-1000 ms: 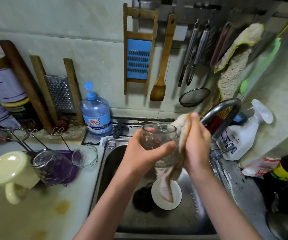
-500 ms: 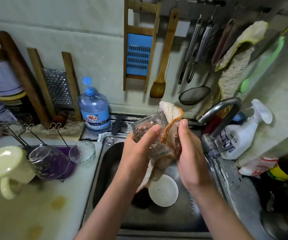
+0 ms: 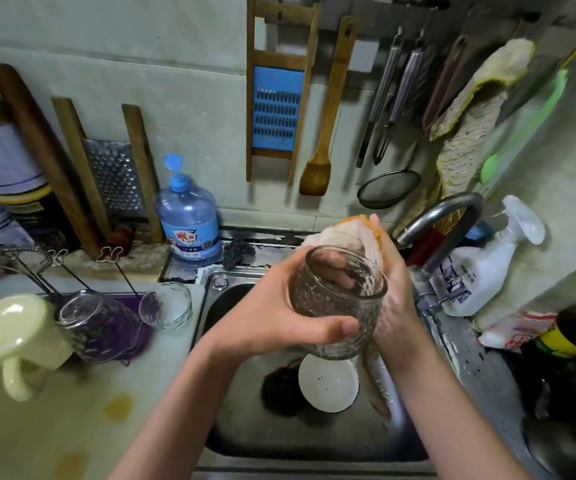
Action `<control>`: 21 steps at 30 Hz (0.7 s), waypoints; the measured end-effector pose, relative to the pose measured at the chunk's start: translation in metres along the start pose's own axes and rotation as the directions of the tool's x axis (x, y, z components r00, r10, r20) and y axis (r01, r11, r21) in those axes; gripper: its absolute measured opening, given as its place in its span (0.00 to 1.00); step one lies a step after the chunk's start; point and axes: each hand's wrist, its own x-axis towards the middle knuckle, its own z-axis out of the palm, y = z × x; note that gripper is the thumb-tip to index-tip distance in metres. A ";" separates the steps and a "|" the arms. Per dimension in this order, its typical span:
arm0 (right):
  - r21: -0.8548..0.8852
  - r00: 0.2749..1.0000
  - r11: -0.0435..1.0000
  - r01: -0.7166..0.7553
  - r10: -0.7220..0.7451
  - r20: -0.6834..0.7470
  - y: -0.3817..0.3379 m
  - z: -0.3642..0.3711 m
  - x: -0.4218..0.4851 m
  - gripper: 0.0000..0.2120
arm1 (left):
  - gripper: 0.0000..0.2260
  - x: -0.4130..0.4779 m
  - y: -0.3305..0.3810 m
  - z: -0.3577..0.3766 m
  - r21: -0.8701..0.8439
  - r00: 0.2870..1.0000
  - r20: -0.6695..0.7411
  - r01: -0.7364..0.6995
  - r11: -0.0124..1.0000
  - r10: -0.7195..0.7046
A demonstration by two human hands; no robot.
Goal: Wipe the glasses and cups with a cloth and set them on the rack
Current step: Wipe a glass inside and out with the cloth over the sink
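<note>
Over the sink, the left hand has its grip closed round a ribbed glass, thumb across the near side. The glass is near upright, mouth tipped toward the camera. The right hand cups the cloth against the glass's far right side, thumb pinning the fold. The rack stands on the desk well to the left, past the sink's rim, nearer the left hand. Wiping looks unfinished.
</note>
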 end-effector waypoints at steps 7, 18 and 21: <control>0.104 0.977 0.972 0.210 -0.204 -0.066 -0.026 -0.004 -0.007 0.16 | 0.31 -0.010 -0.009 -0.002 0.115 0.999 -0.039 -0.027 0.993 0.031; -0.765 0.751 -0.137 0.629 -0.145 0.644 0.014 -0.006 -0.023 0.23 | 0.27 -0.005 -0.011 -0.009 0.506 0.918 -0.334 -0.017 0.862 0.214; -0.774 0.744 -0.197 0.602 -0.213 0.633 0.010 -0.005 -0.025 0.16 | 0.30 -0.006 -0.015 -0.014 0.608 0.906 -0.348 0.021 0.794 0.243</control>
